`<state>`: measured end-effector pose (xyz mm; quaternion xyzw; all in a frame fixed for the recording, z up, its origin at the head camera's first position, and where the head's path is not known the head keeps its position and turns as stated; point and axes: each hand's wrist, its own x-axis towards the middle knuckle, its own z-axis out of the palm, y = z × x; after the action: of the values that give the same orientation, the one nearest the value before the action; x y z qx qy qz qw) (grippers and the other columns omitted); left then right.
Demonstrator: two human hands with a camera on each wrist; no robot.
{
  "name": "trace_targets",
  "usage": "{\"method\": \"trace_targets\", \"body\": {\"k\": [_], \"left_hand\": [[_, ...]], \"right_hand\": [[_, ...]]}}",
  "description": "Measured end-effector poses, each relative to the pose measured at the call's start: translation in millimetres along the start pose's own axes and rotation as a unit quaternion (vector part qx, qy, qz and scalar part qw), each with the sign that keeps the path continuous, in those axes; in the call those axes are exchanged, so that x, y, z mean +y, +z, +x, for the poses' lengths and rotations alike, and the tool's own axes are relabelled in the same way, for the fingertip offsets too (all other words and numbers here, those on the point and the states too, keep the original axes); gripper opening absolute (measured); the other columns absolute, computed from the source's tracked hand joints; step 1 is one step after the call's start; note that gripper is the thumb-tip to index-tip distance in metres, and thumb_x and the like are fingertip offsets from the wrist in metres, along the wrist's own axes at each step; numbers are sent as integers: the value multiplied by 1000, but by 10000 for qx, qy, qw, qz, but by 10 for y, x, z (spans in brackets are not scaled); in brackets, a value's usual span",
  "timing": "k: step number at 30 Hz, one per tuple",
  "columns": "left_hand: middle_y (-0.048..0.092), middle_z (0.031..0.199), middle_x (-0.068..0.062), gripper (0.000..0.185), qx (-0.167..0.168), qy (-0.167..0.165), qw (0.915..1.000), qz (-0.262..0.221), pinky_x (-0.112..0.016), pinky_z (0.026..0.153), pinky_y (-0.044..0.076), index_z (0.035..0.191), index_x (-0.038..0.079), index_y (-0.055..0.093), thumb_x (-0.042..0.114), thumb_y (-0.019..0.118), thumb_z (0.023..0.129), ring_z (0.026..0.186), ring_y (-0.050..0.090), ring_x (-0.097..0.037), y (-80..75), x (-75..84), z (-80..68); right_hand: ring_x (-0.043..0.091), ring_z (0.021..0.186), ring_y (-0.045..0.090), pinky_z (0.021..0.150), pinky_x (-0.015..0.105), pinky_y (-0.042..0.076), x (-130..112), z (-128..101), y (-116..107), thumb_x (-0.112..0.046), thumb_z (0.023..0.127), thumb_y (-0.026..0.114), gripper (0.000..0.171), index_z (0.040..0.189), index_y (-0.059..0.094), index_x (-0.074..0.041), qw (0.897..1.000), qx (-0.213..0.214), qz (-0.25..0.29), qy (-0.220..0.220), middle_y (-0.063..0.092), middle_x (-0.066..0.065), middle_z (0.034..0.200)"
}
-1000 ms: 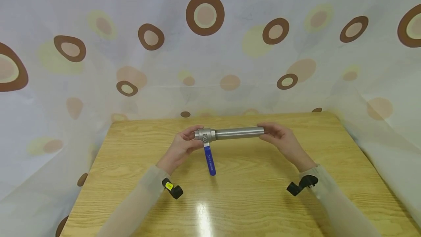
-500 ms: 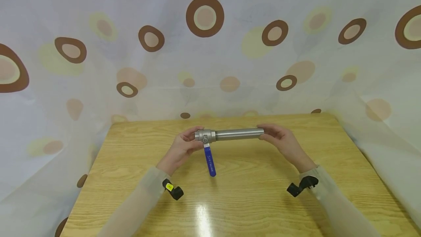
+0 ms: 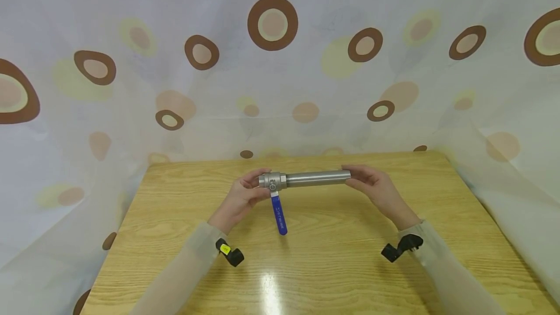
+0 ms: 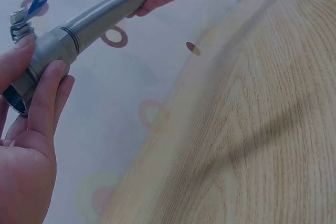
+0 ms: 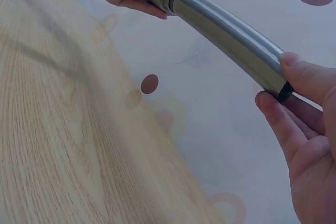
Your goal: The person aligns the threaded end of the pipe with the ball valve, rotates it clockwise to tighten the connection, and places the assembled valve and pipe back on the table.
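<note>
A silver ball valve (image 3: 274, 180) with a blue lever handle (image 3: 279, 214) is joined to a straight metal pipe (image 3: 318, 178), and both are held up over the table. My left hand (image 3: 242, 197) grips the valve body, thumb on the near side and fingers behind it. At the pipe's far end my right hand (image 3: 377, 189) pinches the tip between thumb and fingers. Threads (image 4: 71, 38) show where the pipe enters the valve in the left wrist view. The valve's open outer end (image 4: 16, 100) faces back toward the left palm. The lever points toward the person.
Beneath the hands lies a wood-grain table (image 3: 332, 256); shadows of the arms fall on it. A white curtain (image 3: 280, 86) with brown and yellow circles hangs behind and along both sides. Each sleeve carries a black wrist mount (image 3: 229, 252).
The hands, valve and pipe keep nearly the same place and pose. The whole head view has shifted down very slightly.
</note>
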<state>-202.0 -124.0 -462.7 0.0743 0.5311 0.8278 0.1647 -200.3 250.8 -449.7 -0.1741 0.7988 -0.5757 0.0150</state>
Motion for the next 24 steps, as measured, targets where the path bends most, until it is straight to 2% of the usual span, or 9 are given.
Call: {"method": "trace_targets", "body": {"k": [4, 8, 10, 16, 19, 24], "left_hand": [[71, 121, 5, 55, 49, 1, 10000, 2, -28, 94, 59, 106, 32, 79, -18, 63, 88, 114, 58, -20, -4, -4, 1], [71, 121, 4, 55, 50, -9, 10000, -35, -28, 93, 59, 106, 31, 79, -18, 63, 88, 113, 58, -20, -14, -12, 2], [71, 121, 5, 55, 19, 1, 10000, -44, -28, 93, 59, 106, 31, 79, -18, 63, 88, 114, 58, -20, -21, -17, 2], [71, 121, 5, 55, -32, 47, 10000, -59, -27, 93, 59, 107, 31, 79, -18, 62, 88, 113, 58, -20, -24, -17, 0], [71, 121, 5, 54, -35, 51, 10000, -74, -27, 93, 59, 107, 31, 79, -17, 63, 88, 113, 58, -20, -26, -18, -2], [71, 121, 6, 55, -20, 63, 10000, -37, -27, 93, 59, 108, 31, 79, -18, 62, 88, 114, 58, -20, -34, -30, -1]], "right_hand": [[6, 114, 66, 93, 20, 57, 6, 2, 5, -15, 101, 69, 46, 144, 58, -2, 9997, -48, 217, -36, 68, -5, 129], [5, 110, 67, 92, 20, 57, 4, -3, 18, -16, 102, 67, 43, 141, 60, 1, 10000, 52, 52, -44, 70, -5, 126], [4, 112, 66, 93, 19, 56, 5, -1, 20, -17, 103, 67, 43, 142, 60, -1, 10000, 66, 23, -13, 69, -7, 128], [5, 113, 67, 93, 21, 58, -7, 8, 26, -13, 101, 69, 46, 143, 59, 0, 9996, -19, 282, -11, 69, -8, 126], [5, 110, 67, 92, 20, 57, -18, 3, 30, -15, 101, 69, 44, 142, 60, 1, 9999, 26, 137, 8, 70, -9, 123], [3, 114, 66, 95, 19, 56, -8, 2, 37, -13, 102, 68, 48, 146, 56, -1, 9995, -46, 310, 23, 68, -9, 130]]}}
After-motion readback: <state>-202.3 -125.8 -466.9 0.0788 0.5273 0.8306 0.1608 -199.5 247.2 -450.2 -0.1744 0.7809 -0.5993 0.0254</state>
